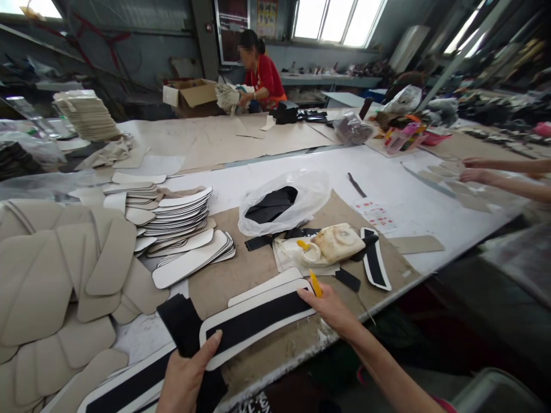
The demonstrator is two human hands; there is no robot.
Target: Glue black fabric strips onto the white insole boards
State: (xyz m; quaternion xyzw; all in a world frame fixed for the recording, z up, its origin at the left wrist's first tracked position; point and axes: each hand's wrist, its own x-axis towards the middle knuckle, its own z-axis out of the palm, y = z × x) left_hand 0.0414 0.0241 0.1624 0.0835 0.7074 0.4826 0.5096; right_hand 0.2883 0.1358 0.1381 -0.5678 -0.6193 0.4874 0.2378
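Note:
A long white piece with rounded ends bears a black strip along its middle. My left hand grips its near left end, thumb on top. At the right end, my right hand holds the edge between thumb and fingers, with a yellow tool also in its grasp. Black strips lie beside my left hand. Another white piece is just behind the held one. A stained white container with a yellow item in its opening stands beyond my right hand.
Stacks of white pieces and beige pieces cover the left side. A plastic bag holds black material. One finished-looking white and black piece lies right. A person in red works across the table; another person's hands are at right.

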